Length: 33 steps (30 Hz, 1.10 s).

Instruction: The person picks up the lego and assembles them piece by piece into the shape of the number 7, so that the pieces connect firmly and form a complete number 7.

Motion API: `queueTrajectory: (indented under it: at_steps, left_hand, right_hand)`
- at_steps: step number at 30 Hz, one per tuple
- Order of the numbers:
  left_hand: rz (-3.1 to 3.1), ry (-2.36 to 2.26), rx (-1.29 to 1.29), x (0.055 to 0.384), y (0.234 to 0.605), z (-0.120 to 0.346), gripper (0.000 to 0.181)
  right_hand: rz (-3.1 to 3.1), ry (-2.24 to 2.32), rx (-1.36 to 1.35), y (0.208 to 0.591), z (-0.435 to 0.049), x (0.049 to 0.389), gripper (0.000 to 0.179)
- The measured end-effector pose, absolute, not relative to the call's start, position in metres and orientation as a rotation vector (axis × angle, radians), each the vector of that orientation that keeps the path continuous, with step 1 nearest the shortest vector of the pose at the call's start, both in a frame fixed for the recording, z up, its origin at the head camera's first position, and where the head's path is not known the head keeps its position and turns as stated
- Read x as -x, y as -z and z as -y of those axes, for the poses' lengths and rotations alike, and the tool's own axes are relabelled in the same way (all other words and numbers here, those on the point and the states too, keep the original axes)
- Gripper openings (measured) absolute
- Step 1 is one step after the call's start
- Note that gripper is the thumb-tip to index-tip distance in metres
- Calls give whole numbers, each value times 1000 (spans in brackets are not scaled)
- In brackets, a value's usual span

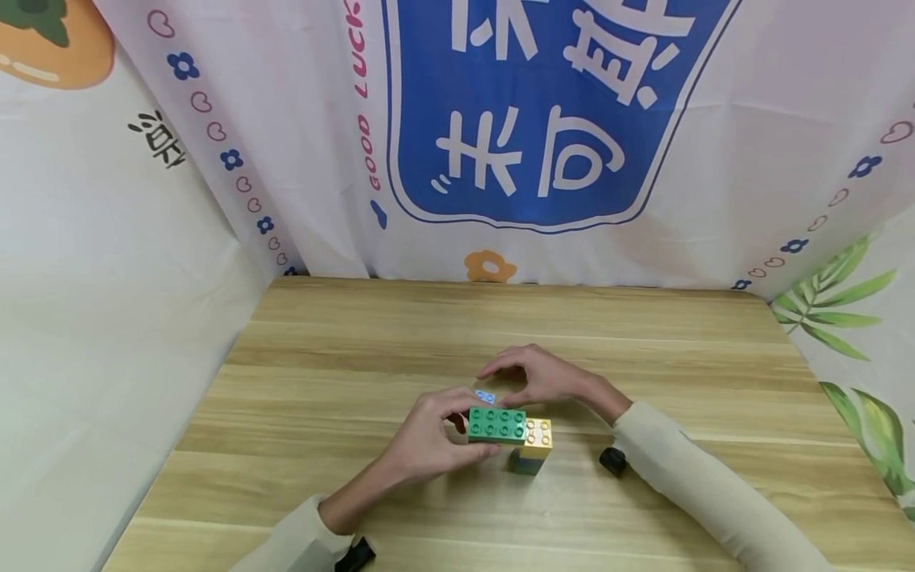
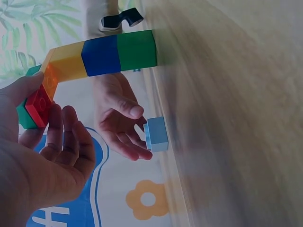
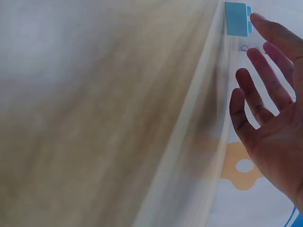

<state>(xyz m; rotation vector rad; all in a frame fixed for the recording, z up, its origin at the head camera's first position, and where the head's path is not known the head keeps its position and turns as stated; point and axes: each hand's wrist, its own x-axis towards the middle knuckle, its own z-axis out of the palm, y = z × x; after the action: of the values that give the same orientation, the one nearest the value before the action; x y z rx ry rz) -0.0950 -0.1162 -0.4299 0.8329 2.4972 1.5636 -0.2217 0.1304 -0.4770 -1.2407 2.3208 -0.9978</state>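
Observation:
My left hand (image 1: 432, 437) grips a green brick (image 1: 496, 425) with two rows of studs, its thumb on the near side. In the left wrist view a red brick (image 2: 38, 105) shows under that green brick, close to the fingertips. Joined beside them is a column with a yellow brick (image 1: 538, 434) at its top, a blue brick (image 2: 100, 54) below and another green brick (image 2: 137, 49) at the table end. My right hand (image 1: 545, 375) holds nothing; its parted, loosely bent fingers are close to a small light blue brick (image 2: 157, 134) on the table.
The wooden table (image 1: 322, 349) runs back to a printed cloth (image 1: 314, 159) hanging behind it. White cloth also hangs at the left and right sides. A black strap piece (image 1: 612, 461) is at the right wrist, and another black piece (image 1: 355, 554) at the left.

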Motion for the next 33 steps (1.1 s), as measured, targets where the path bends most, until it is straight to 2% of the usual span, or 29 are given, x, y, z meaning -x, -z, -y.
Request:
queueTrajectory:
  at_steps: [20, 33]
  left_hand:
    - [-2473, -1576, -873, 97, 431, 118, 39]
    - [-2481, -1583, -930, 97, 432, 117, 36]
  right_hand:
    - [-2260, 942, 1241, 476, -119, 225, 47]
    - [-2216, 930, 1330, 480, -117, 229, 36]
